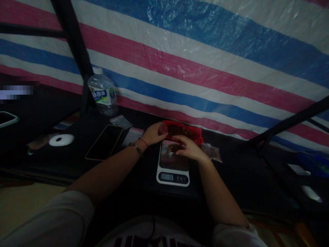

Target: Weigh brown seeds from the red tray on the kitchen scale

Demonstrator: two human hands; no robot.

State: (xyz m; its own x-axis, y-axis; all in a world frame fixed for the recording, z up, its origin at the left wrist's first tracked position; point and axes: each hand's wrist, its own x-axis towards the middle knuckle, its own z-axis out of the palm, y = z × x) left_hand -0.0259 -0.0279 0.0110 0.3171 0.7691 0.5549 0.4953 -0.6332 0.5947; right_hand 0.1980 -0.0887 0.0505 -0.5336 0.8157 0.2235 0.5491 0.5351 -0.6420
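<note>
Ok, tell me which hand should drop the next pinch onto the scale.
Probably the right hand: it is over the scale platform beside the small pile. The left hand grips the red bag edge.

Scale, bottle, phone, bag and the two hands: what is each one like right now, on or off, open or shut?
Scale: on, display lit, a small pile on its plate.
Bottle: upright, white cap on.
Phone: flat on the table, screen dark.
Red bag: open, dark bits inside.
Left hand: grip on the bag's edge.
Right hand: fingers pinched together above the pile on the scale.
Small clear bag: lying flat.
</note>
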